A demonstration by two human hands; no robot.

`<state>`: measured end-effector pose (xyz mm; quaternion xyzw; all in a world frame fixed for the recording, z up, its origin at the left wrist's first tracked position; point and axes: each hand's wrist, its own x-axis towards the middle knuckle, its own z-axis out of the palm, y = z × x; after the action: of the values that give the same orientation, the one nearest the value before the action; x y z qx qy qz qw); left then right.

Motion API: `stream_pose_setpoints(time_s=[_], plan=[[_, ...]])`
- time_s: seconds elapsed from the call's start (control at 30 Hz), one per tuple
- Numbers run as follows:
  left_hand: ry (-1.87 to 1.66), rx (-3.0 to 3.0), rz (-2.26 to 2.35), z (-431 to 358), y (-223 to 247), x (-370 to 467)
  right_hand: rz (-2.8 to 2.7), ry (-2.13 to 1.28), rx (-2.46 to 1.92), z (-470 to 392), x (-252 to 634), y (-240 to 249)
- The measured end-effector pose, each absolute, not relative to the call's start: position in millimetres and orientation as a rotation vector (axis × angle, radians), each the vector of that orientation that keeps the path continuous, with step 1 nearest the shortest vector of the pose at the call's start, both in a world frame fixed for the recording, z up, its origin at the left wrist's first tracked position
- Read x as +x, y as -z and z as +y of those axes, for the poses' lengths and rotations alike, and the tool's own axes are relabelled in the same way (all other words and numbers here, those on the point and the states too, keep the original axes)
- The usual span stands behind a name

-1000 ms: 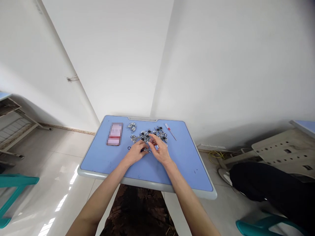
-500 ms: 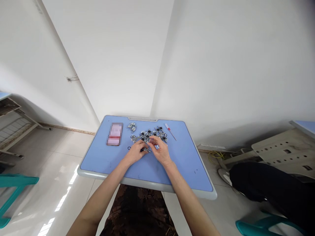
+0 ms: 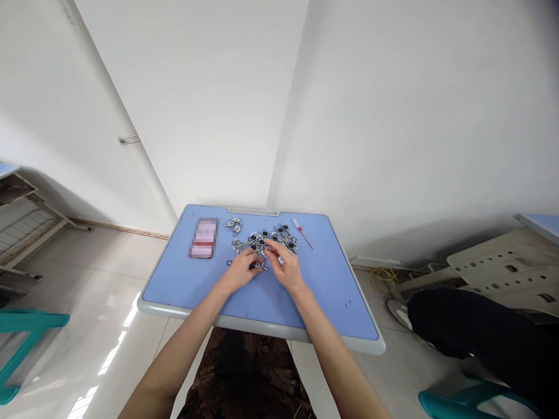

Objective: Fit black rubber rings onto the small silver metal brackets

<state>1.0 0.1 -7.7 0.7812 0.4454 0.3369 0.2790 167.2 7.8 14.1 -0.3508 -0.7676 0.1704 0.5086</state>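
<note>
My left hand (image 3: pixel 241 271) rests low over the blue desk, its fingers closed on a small silver metal part (image 3: pixel 264 267) with a thin shaft, partly hidden by the fingers. Close on its right is my right hand (image 3: pixel 285 269), with thumb and fingertips bent together near that part; whatever they pinch is too small to make out. Just beyond both hands lies a pile of similar metal parts (image 3: pixel 290 245), many carrying black rings. A loose black ring (image 3: pixel 229 263) lies left of my left hand.
A smaller group of metal parts (image 3: pixel 236 223) sits toward the desk's back. A phone-like object (image 3: pixel 203 238), blurred out, lies on the left. At the right is a thin screwdriver-like tool (image 3: pixel 303 234). Another person's dark-clothed leg (image 3: pixel 454 320) and a teal stool (image 3: pixel 476 400) are beside the desk.
My right hand's fingertips have shifted slightly, with the index finger straighter above the part. My left hand keeps its place and grip.
</note>
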Motion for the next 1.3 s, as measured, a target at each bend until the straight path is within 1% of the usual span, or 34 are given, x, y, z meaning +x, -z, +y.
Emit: stream_pose_setpoints(time_s=[0.37, 0.53, 0.87, 1.07, 1.3], plan=[[-0.898, 2.081, 1.248, -1.1, 4.2, 1.6, -1.74, -0.416, -0.964, 6.7, 163.4, -17.4], [-0.918, 2.029, 1.199, -0.6, 0.7, 1.3, -1.709, -0.38, -1.03, 6.4, 160.3, -17.4], [-0.926, 2.047, 1.129, -1.0, 0.6, -3.1, -1.838, -0.315, -0.939, 10.5, 157.9, -15.0], [-0.918, 2.063, 1.136, 0.2, 1.6, -4.6, -1.907, -0.347, -0.933, 10.0, 158.4, -19.2], [-0.933, 2.113, 1.123, 1.6, 3.1, -6.9, -1.785, -0.401, -1.05, 22.9, 155.4, -15.3]])
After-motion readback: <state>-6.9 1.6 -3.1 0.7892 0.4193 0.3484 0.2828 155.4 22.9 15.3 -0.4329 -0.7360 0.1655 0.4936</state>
